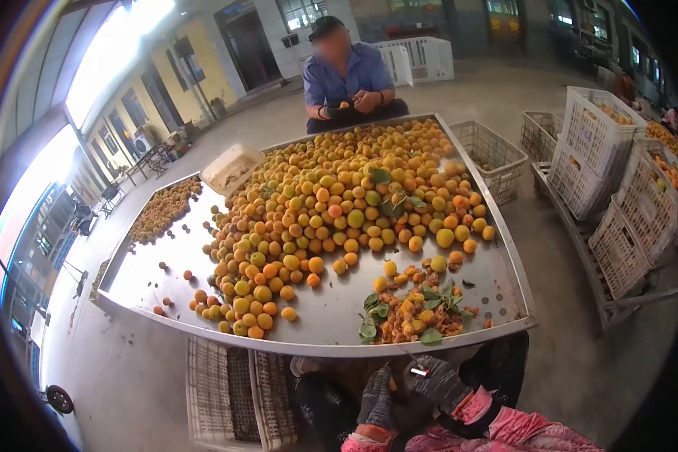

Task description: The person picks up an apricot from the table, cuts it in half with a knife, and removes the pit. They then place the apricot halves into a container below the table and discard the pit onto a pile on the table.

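Both my hands wear dark grey knit gloves and are close together below the table's near edge, above my lap. My left hand [377, 399] is closed, with a bit of an orange-yellow apricot [392, 383] showing at its fingertips. Just to its right, my right hand [434, 383] is curled around a small tool with a white and red handle [419, 372]; its working end is hard to make out. Beyond my hands, a pile of pitted, torn apricot pieces and green leaves [410, 318] lies at the table's near edge.
A metal-topped table [339, 301] bears a large heap of apricots [316, 196] and a white plastic tub [232, 169]. Across it sits a person [348, 79] in a blue shirt. Crates [237, 392] stand below on the left; stacked crates [599, 139] are at right.
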`<move>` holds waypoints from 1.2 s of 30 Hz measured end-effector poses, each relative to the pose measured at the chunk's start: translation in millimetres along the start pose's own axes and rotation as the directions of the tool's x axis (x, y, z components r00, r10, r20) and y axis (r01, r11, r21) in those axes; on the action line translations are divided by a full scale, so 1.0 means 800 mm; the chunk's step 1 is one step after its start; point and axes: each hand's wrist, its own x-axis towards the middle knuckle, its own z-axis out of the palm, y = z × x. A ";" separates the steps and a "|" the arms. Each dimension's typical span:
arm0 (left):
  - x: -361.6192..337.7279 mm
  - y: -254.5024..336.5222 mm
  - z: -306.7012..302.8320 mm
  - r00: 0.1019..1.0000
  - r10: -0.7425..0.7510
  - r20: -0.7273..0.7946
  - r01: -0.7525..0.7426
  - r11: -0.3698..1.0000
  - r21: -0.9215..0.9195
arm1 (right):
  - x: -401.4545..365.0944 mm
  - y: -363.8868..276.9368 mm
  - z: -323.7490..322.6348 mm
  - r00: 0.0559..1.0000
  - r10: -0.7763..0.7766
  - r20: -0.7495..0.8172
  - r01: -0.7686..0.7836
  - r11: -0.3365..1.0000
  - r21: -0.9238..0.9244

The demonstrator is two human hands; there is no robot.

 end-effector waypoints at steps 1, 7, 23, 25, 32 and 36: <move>0.008 -0.021 -0.011 0.968 0.250 0.026 -0.250 0.946 0.204 | 0.005 0.009 0.003 1.000 0.014 0.017 -0.017 0.986 0.166; 0.028 -0.009 -0.038 0.895 0.431 0.116 -0.397 0.649 0.649 | 0.004 -0.022 0.000 0.981 0.186 0.059 -0.192 0.865 0.464; -0.026 0.039 0.033 0.989 0.139 0.057 -0.121 0.962 -0.243 | -0.009 -0.061 -0.009 0.855 -0.515 -0.064 0.500 0.850 -0.167; -0.032 0.063 0.041 0.982 0.188 0.010 -0.174 0.927 -0.333 | -0.012 -0.068 -0.012 0.857 -0.510 -0.076 0.493 0.854 -0.169; 0.003 0.056 0.030 0.987 0.058 0.153 0.092 0.575 -0.813 | -0.025 -0.086 -0.047 0.989 -0.076 -0.128 0.130 0.862 0.491; -0.010 0.085 0.056 0.924 0.383 -0.020 -0.378 0.902 -0.207 | -0.020 -0.128 -0.068 0.960 0.054 -0.274 0.107 0.835 0.540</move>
